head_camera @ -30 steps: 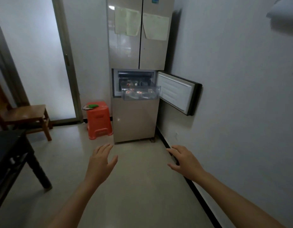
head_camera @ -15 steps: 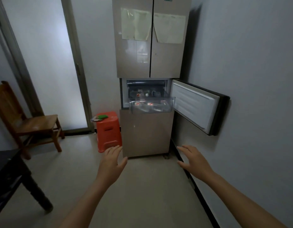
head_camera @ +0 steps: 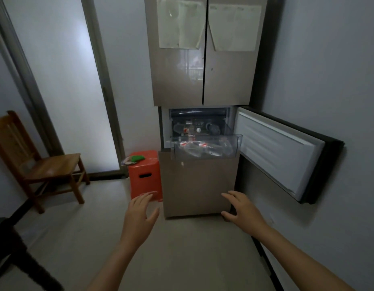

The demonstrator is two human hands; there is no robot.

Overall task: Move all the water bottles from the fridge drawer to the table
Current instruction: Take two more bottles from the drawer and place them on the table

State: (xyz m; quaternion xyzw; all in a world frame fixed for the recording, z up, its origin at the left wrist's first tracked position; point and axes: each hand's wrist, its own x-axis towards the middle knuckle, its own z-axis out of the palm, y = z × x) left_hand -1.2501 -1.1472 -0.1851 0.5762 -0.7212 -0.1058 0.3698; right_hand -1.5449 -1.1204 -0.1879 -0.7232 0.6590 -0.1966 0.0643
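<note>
Water bottles [head_camera: 202,147]: state location. (Checker)

I see them lying on their sides, clear with red-and-white labels, inside the transparent fridge drawer [head_camera: 239,141] at the centre of the frame. The drawer is pulled out from the middle compartment of the fridge [head_camera: 198,185]. More bottles lie behind it, deeper in the compartment; I cannot count them. The compartment door [head_camera: 278,152] stands swung open to the right, near the wall. (Operator)

Hands: state condition. (Checker)

Left hand [head_camera: 139,217], lower centre: fingers straight and together, thumb apart, grasping nothing. Right hand [head_camera: 242,211], to the right of it: fingers extended and relaxed, thumb spread, grasping nothing. Both hover below the drawer, in front of the fridge's lower panel, well apart from the bottles. (Operator)

Table and surroundings? (Checker)

The dark table [head_camera: 3,232] shows only a corner and one leg at the lower left edge. A wooden chair [head_camera: 49,166] stands at the left. An orange stool [head_camera: 145,175] sits just beside the fridge, on its left, with a green item [head_camera: 137,158] on top. Paper sheets [head_camera: 179,24] hang on the upper doors. (Operator)
</note>
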